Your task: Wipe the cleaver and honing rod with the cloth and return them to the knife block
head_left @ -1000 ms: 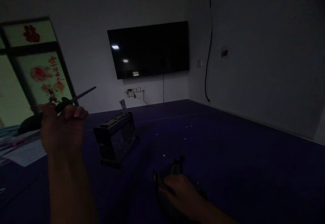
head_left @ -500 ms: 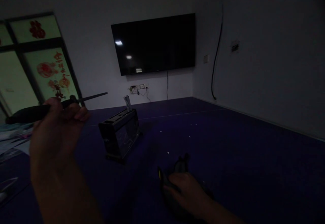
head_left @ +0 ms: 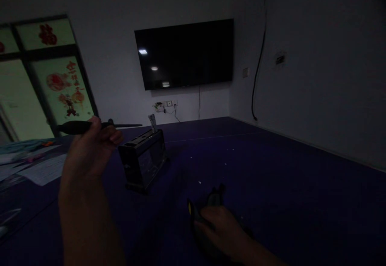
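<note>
Between the thumb and curled fingers of my left hand [head_left: 90, 149], I hold a black-handled tool [head_left: 72, 127] roughly level, its thin shaft sticking out past my fingertips to the right; in this gloom I can't tell whether it is a blade or a rod. Lower and to the right, the fingers of my right hand [head_left: 221, 224] are closed round a dark grey object [head_left: 201, 242] with a yellow patch on the part jutting out left of my knuckles, too dim to name. Just right of and below my left fingertips stands a slotted rack [head_left: 147, 163], upright, with a patterned handle [head_left: 153, 123] poking from its top. Beyond my right fingers, white specks [head_left: 199, 182] dot the purple surface [head_left: 271, 177]; papers [head_left: 45, 171] lie left of my left wrist. I'd judge the step in hand as holding the tool raised and ready while my right hand steadies the grey object, the two well apart. Any move from this pose seems to call for a firm right grip, a steady left wrist and the tip kept clear of the rack.
</note>
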The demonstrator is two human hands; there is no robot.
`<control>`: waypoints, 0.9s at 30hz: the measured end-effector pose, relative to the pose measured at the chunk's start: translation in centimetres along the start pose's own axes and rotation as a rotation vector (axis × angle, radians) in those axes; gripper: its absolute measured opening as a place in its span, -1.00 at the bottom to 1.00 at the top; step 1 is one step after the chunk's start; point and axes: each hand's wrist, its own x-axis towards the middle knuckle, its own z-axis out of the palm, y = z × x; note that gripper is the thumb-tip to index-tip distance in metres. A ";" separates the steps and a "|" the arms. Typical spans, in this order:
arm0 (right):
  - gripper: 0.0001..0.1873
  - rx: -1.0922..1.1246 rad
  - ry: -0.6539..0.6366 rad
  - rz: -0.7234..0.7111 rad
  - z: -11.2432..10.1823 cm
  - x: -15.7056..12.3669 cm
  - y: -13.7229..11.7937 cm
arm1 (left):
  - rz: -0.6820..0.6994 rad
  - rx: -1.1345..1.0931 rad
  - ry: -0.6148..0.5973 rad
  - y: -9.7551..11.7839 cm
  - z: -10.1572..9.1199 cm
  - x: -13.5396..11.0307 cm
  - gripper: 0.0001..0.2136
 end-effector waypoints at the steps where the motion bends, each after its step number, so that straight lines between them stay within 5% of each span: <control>1: -0.82 0.000 0.001 0.004 0.0 0.0 0.0 | 0.027 0.018 0.002 0.0 0.2 -0.1 -0.80; 27: -0.82 -0.011 0.017 -0.033 0.0 -0.1 -0.1 | 0.009 0.032 -0.015 -0.8 1.0 0.3 -0.74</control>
